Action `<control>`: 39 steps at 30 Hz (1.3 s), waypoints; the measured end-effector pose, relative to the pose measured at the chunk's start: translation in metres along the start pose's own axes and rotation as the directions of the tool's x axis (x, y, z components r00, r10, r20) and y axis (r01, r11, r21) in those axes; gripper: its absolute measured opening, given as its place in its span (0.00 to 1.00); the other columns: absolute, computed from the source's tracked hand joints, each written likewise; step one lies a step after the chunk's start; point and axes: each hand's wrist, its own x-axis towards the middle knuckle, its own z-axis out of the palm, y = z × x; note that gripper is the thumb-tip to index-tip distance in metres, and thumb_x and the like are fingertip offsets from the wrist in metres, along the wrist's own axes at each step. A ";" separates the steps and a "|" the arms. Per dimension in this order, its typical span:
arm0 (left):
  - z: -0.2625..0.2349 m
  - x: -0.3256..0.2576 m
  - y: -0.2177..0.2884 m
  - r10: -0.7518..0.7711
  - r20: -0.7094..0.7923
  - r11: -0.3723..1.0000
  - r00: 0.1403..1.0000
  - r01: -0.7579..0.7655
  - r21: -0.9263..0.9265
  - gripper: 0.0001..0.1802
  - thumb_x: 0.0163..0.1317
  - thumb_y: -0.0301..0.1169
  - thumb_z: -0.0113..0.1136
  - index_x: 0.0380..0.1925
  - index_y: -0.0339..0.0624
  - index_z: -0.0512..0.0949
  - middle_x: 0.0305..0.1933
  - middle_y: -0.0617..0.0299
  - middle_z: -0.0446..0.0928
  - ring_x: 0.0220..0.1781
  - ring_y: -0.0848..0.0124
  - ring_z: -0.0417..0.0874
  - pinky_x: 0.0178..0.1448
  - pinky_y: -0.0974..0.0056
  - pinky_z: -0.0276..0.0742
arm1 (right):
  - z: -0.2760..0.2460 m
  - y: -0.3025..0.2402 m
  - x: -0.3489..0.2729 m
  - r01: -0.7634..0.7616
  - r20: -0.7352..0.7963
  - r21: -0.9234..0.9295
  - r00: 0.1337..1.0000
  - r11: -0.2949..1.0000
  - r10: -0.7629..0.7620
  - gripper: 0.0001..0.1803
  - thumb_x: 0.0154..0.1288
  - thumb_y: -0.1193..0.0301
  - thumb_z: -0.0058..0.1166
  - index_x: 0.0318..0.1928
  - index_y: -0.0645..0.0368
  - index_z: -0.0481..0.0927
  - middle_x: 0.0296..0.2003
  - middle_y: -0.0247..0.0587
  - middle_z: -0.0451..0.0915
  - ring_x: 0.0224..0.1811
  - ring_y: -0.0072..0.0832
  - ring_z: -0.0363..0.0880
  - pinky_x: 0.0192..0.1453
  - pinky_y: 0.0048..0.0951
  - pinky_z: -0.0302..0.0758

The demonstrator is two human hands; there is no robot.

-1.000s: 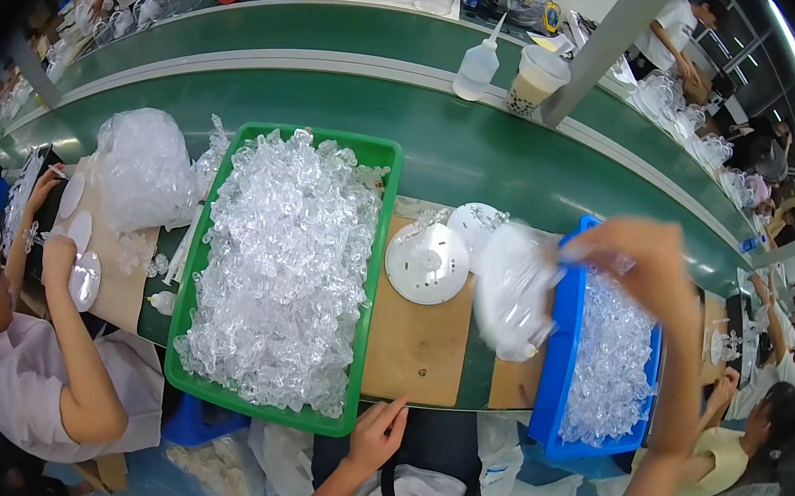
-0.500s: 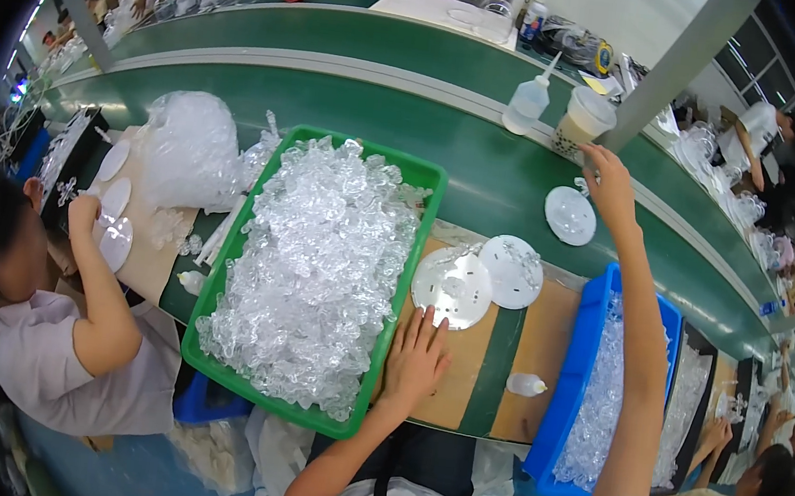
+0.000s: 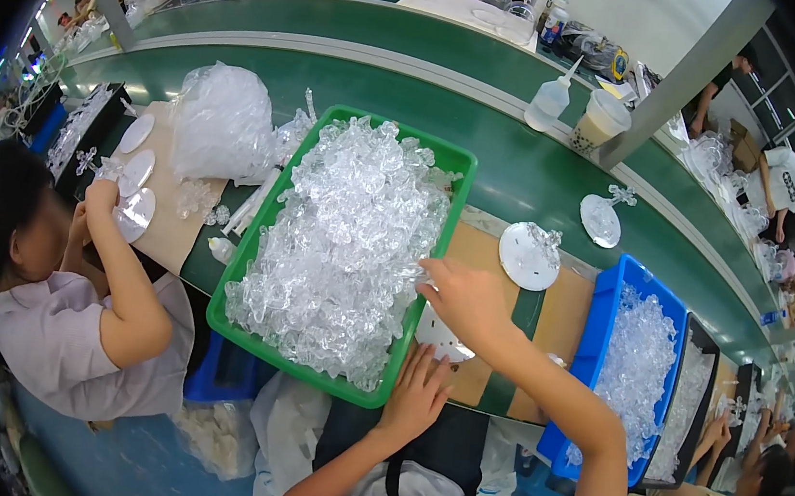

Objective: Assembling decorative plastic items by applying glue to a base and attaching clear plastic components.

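Right hand (image 3: 465,299) is seen at the right rim of the green tray (image 3: 237,280), fingers curled narrow over the heap of clear plastic pieces (image 3: 345,242); whether a piece is pinched cannot be told. Left hand (image 3: 416,395) is laid flat, fingers spread, at the near edge of the bench, just beside the tray's near right corner, holding nothing. A white disc (image 3: 441,340) lies partly hidden under the right wrist; a second disc (image 3: 529,255) rests on the brown board farther right, a third (image 3: 600,220) on the green conveyor (image 3: 513,163). A blue bin (image 3: 602,328) of more clear pieces stands at the right end. At the left end another person (image 3: 71,311) works at small discs (image 3: 135,211), beside a bag (image 3: 222,123) of clear parts. The pieces are judged light, stiff and glossy, likely slippery and prone to tangle in the heap; thin prongs look brittle. A single piece is best taken by its thicker body with fingertips, lifted clear rather than dragged.
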 end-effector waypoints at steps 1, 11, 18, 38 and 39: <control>-0.005 -0.003 0.004 -0.026 -0.023 0.995 0.999 0.024 -0.093 0.23 0.64 0.37 0.51 0.57 0.38 0.68 0.60 0.44 0.65 0.64 0.49 0.65 0.65 0.49 0.63 | -0.008 -0.002 -0.007 0.054 -0.103 0.079 0.994 0.995 -0.046 0.15 0.54 0.65 0.60 0.43 0.53 0.78 0.34 0.37 0.78 0.31 0.37 0.80 0.30 0.34 0.75; -0.065 -0.001 0.041 -0.428 0.289 -0.028 0.856 0.307 -0.951 0.16 0.67 0.29 0.50 0.51 0.31 0.72 0.41 0.50 0.79 0.42 0.66 0.82 0.45 0.64 0.79 | -0.050 -0.019 -0.127 0.056 -0.071 0.400 0.997 0.915 -0.030 0.25 0.43 0.81 0.63 0.47 0.51 0.80 0.39 0.38 0.78 0.39 0.34 0.79 0.37 0.30 0.77; -0.019 -0.004 0.046 -0.586 0.151 0.039 0.796 0.214 -0.976 0.15 0.67 0.27 0.51 0.49 0.28 0.74 0.42 0.53 0.79 0.41 0.69 0.81 0.49 0.67 0.77 | 0.012 -0.039 -0.145 -0.307 0.030 0.871 0.812 0.384 0.583 0.19 0.52 0.77 0.64 0.46 0.63 0.76 0.38 0.36 0.78 0.42 0.26 0.79 0.44 0.25 0.78; 0.003 -0.008 -0.003 -0.098 0.050 0.995 0.994 0.096 0.035 0.22 0.59 0.32 0.56 0.55 0.45 0.73 0.63 0.39 0.59 0.69 0.47 0.57 0.69 0.44 0.54 | 0.067 -0.019 -0.114 -0.518 -0.089 0.611 0.707 0.599 0.702 0.13 0.54 0.71 0.61 0.40 0.60 0.76 0.26 0.41 0.78 0.25 0.26 0.79 0.29 0.25 0.74; -0.001 -0.007 -0.001 -0.126 0.035 0.992 0.991 0.125 0.026 0.21 0.59 0.32 0.57 0.55 0.46 0.74 0.65 0.37 0.57 0.69 0.45 0.56 0.69 0.45 0.54 | 0.065 -0.020 -0.113 -0.518 -0.104 0.563 0.729 0.644 0.677 0.13 0.53 0.70 0.61 0.39 0.60 0.76 0.26 0.43 0.78 0.24 0.27 0.80 0.29 0.26 0.75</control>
